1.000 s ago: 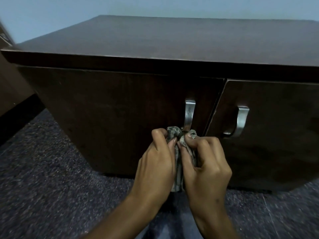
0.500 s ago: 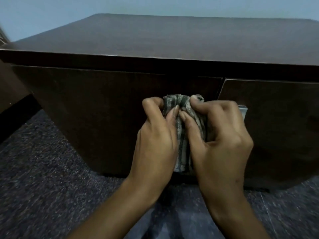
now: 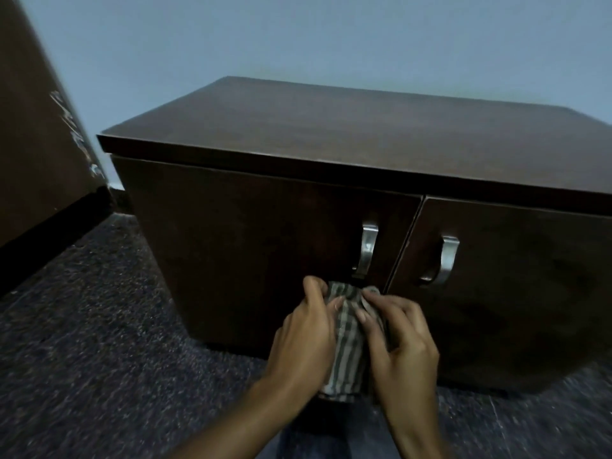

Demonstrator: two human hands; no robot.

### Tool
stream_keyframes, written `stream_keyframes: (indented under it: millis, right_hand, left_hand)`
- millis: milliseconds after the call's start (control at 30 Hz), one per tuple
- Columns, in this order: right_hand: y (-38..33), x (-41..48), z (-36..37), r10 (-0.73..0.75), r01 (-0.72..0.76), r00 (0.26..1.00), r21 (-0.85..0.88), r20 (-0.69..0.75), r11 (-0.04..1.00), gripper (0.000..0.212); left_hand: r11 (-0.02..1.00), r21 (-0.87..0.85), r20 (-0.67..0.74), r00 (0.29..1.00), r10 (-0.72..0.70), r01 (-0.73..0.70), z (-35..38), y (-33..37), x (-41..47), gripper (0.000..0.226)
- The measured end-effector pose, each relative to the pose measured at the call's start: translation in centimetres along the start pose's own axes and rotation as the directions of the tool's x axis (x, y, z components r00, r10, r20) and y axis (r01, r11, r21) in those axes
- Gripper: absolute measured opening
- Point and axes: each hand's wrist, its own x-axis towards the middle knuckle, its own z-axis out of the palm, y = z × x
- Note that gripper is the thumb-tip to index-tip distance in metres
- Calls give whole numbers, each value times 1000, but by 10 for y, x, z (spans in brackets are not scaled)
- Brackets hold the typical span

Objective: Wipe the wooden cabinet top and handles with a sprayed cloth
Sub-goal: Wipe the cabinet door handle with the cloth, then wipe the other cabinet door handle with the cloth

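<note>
While bunched against the lower cabinet [image 3: 298,246] door, checked cloth [image 3: 347,346] is hanging between both grips: left hand [image 3: 306,339] and right hand [image 3: 402,346] pinching its top, directly under left handle [image 3: 367,248]; right handle [image 3: 447,260] sitting up-right.

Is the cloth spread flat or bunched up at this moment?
Bunched. The striped cloth is gathered into a narrow bundle pinched between the left hand and right hand, below the left door's handle.
</note>
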Motion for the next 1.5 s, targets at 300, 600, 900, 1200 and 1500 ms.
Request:
stream_keyframes:
  millis: [300,600,900,1200,1500]
  right_hand:
    - [-54,6,-20,467,-896,417,440,780,65,29]
    - [-176,-32,75,208,-863,314,187,926,469,27]
    - [-328,-91,158,54,244,262,-120,964,962,42]
    - [-364,-167,207,-98,237,96,73,991,969,20]
    - [-311,-277,317,-126,-393,-336,-18,934,919,43]
  left_hand:
    - [927,-372,-149,983,-104,42,-62,0,-30,7]
    - [817,-509,-329,815,-477,272,-217,-56,-107,15]
    - [635,-685,-307,648,-697,358,-282,-107,-197,46]
    - [451,-870,-334,431,-838,201,-329,-147,-282,47]
    - [424,-904,-408,205,-890,43,-324,-231,-347,30]
